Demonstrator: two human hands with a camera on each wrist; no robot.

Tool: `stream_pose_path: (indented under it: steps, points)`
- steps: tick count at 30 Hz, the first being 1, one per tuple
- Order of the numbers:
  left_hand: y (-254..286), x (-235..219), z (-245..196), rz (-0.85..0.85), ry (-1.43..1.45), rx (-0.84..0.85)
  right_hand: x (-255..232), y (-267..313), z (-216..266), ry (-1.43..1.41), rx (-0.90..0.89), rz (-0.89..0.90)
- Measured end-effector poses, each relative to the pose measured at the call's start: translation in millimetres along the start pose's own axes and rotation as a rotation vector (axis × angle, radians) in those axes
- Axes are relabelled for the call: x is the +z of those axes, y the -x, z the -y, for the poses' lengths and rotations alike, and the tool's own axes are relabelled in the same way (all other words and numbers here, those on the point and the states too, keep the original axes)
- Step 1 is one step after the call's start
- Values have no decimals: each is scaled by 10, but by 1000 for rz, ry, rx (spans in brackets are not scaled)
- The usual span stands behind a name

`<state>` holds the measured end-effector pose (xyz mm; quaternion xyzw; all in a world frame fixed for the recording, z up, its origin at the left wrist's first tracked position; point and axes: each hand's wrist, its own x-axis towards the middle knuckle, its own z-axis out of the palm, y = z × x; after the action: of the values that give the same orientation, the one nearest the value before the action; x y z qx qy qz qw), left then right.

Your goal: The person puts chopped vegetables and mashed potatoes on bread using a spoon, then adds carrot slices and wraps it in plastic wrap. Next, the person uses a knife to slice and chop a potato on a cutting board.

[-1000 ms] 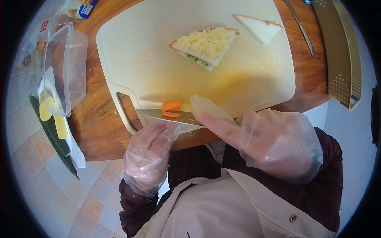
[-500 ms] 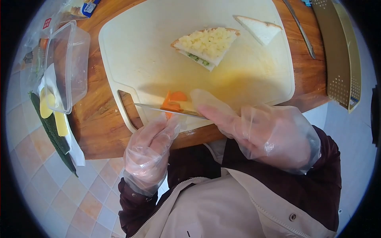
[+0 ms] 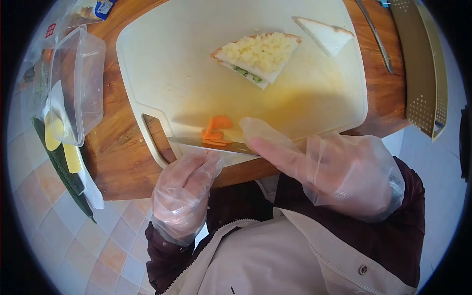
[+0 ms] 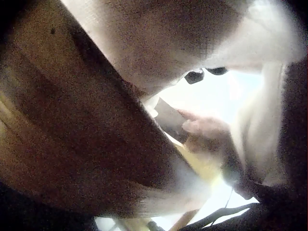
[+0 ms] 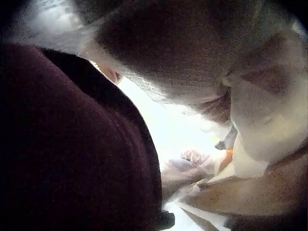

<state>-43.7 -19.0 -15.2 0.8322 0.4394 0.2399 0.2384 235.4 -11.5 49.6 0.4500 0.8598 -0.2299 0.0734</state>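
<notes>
The right hand [image 3: 344, 172], in a clear plastic glove, grips a knife [image 3: 211, 144] near the front edge of the cutting board [image 3: 162, 59]; its index finger stretches forward along the blade. Orange carrot slices [image 3: 222, 122] lie against the blade's far side. On the near side, the gloved left hand [image 3: 182, 191] pinches a carrot piece, mostly hidden by the fingers and blade. In the right wrist view, a bit of orange [image 5: 228, 157] shows at the left hand [image 5: 195, 163]. Both wrist views are dark and partly blocked by glove and sleeve.
A sandwich wedge [image 3: 260, 54] topped with pale chopped pieces and a bread triangle [image 3: 327, 37] lie farther back on the board. Left stand a clear container [image 3: 91, 83] and a cucumber [image 3: 61, 167]; right, a metal utensil [image 3: 376, 37] and a gold perforated holder [image 3: 423, 69].
The blade tilted up and came back down, with its flat side showing again. Carrot slices have shifted and spread on its far side. The left hand has stayed nearly in place.
</notes>
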Motion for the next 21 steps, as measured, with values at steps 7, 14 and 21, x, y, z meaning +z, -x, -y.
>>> stream_pose_path:
  steps: [7, 14, 21]
  points:
    - [14, 4, 13, 10, -1, -7, 170, -106, 32, 147, -29, -126]
    - [29, 91, 25, -56, 71, -5, 330, -134, -175, -375, 17, -125]
    - [74, 83, 48, -84, 17, 27, 100, -52, -30, -98, -11, -111]
